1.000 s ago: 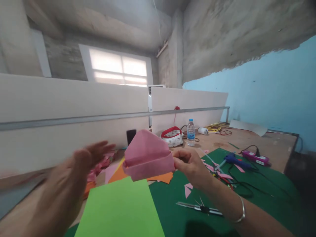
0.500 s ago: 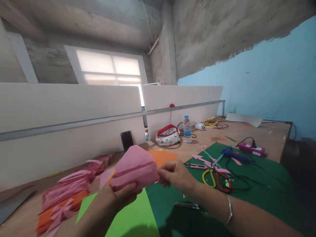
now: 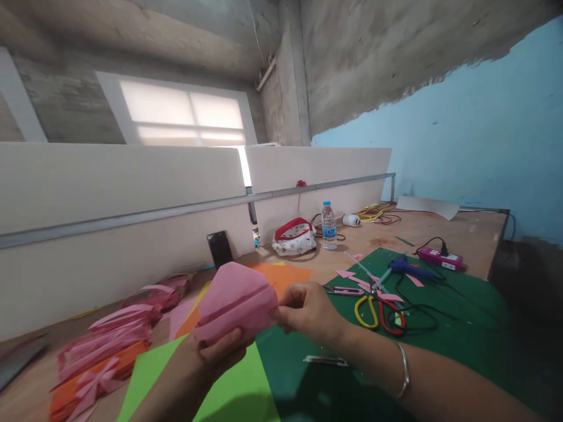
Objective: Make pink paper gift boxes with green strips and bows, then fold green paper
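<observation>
bottle [image 3: 328,217]: 1 | scissors [image 3: 379,310]: 1 | phone [image 3: 219,248]: 1 | hands: 2

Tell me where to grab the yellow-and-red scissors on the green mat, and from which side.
Take the scissors by the two handle loops, yellow and red, coming from above on the near side. They lie flat with the loops toward the person and the blades pointing away, among pink scraps and a black cord, which could snag.
</observation>
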